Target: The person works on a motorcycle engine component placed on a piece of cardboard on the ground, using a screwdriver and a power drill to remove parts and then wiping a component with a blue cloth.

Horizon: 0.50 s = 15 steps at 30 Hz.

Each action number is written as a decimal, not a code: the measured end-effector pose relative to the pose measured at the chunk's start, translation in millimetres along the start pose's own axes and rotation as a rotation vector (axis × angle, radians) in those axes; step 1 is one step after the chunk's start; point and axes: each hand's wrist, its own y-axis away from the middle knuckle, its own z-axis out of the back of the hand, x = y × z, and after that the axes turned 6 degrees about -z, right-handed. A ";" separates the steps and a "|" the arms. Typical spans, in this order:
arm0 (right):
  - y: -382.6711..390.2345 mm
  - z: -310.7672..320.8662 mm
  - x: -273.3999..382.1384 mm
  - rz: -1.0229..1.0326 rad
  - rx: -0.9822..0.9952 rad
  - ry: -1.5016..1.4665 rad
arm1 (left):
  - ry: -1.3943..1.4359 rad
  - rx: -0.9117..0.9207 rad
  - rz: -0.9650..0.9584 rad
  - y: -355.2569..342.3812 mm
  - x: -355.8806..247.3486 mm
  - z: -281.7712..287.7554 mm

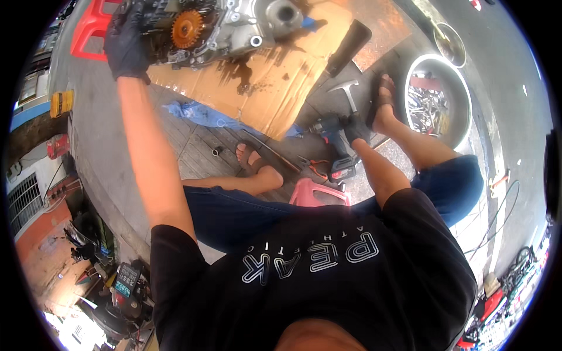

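Note:
My left hand (126, 50), in a black glove, grips the left end of an oily metal engine (249, 26) with an orange-brown gear (187, 29). The engine rests on stained cardboard (275, 93). My right hand (356, 130), also gloved, is closed on a dark cordless drill (335, 146) low on the pavement beside my right foot; its fingers are partly hidden. Pliers (317, 169) lie just left of the drill's battery, and a hammer (348, 93) lies above my right hand. A blue plastic sheet (199, 114) shows under the cardboard.
A metal basin (462, 105) of tools stands at right, with a smaller bucket (453, 47) behind it. A red stool (85, 41) is at upper left, a pink one (313, 190) between my legs. Hoses (508, 199) lie at right; parked motorbikes (117, 304) line the edges.

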 end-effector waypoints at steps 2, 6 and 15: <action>-0.7 -3.4 -17.2 -0.085 -0.085 -0.051 | 0.024 -0.013 0.009 -15.3 -7.8 -17.1; -20.8 1.9 -36.5 -0.108 -0.156 0.053 | 0.345 -0.088 0.243 -10.2 -19.1 -5.2; -36.0 -40.9 -50.9 -0.157 0.149 0.391 | 0.870 -0.243 0.709 -21.5 -81.2 8.5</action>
